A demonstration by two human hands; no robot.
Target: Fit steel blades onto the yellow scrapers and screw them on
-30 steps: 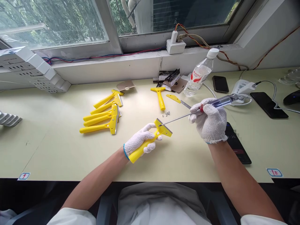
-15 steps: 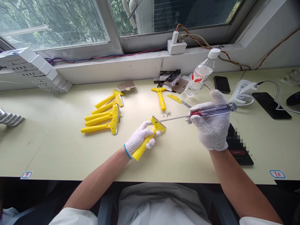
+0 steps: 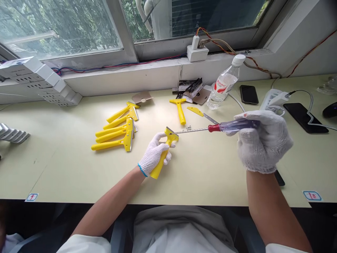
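**Screwdriver (image 3: 237,125) tip at the head of a yellow scraper (image 3: 165,155)**

A person sits at a pale green desk (image 3: 63,175) below a window, both hands in white knit gloves. The left hand (image 3: 154,154) is closed around the scraper's yellow handle, fingers curled round it and thumb reaching up toward the head. The scraper is held in the air above the middle of the desk, its metal-edged head pointing away from the person.

The right hand (image 3: 263,142) is raised to the right, its fingers curled firmly around the screwdriver's clear handle. The long, thin shaft runs left from a red collar, and its tip appears to touch the scraper's head.

Straight ahead on the desk, a short way beyond the scraper, lie a few tiny screws (image 3: 188,128). Beside them are another scraper (image 3: 179,110) and a yellow cover (image 3: 195,111) with a metal blade. To the left, five more scrapers (image 3: 113,131) lie in a loose row. Further back are scattered cardboard packets (image 3: 193,89) and a water bottle (image 3: 223,86). To the right are two phones (image 3: 249,95) (image 3: 305,117) and a white power strip (image 3: 272,100).
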